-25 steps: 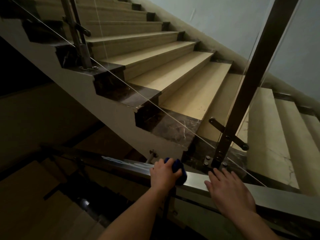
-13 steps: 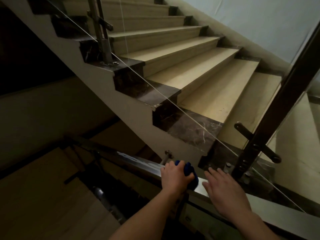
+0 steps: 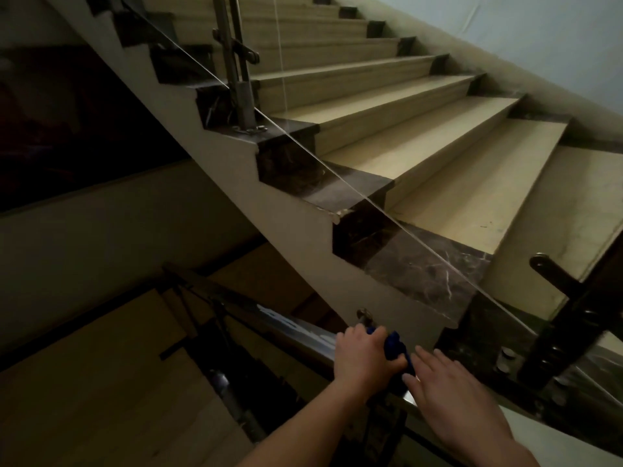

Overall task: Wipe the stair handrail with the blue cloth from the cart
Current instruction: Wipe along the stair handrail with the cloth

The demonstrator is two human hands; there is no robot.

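Blue cloth [image 3: 394, 348] mostly inside left hand [image 3: 365, 355]

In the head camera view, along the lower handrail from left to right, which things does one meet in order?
Bare stretch of handrail → left hand closed around the rail → blue cloth bunched under that hand → right hand lying flat, fingers spread → dark baluster post.
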